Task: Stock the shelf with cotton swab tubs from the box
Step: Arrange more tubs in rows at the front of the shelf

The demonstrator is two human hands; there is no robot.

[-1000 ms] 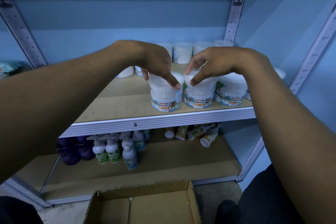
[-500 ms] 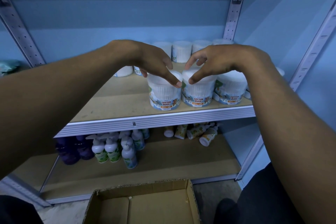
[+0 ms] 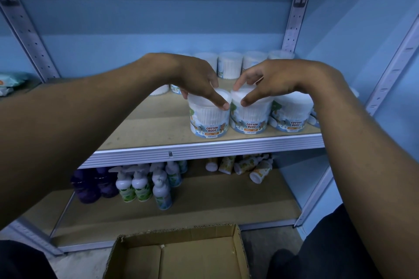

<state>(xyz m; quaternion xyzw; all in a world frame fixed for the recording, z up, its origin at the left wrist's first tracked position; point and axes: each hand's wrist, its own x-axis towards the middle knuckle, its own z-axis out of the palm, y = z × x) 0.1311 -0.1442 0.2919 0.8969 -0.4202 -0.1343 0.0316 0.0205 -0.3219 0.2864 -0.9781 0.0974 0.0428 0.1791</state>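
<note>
Shelf rack: metal frame, board decks. Upper deck carries the tubs; lower deck has pump bottles at 7 o'clock of centre and small bottles lying on their sides at 5 o'clock.

Cardboard box at 6 o'clock, flaps open, floor of box bare where visible.

Back row of tubs along the rear wall at 12 o'clock.

Front row, three tubs at the deck's front edge, 2 to 3 o'clock of centre, labels facing out:
- left tub: left hand draped over its lid, fingers spread narrow, thumb tip on the front rim.
- middle tub, touching the left tub: right hand over its lid likewise.
- right tub: untouched, partly behind the right wrist.

Whether either hand truly grips: cannot tell.
</note>
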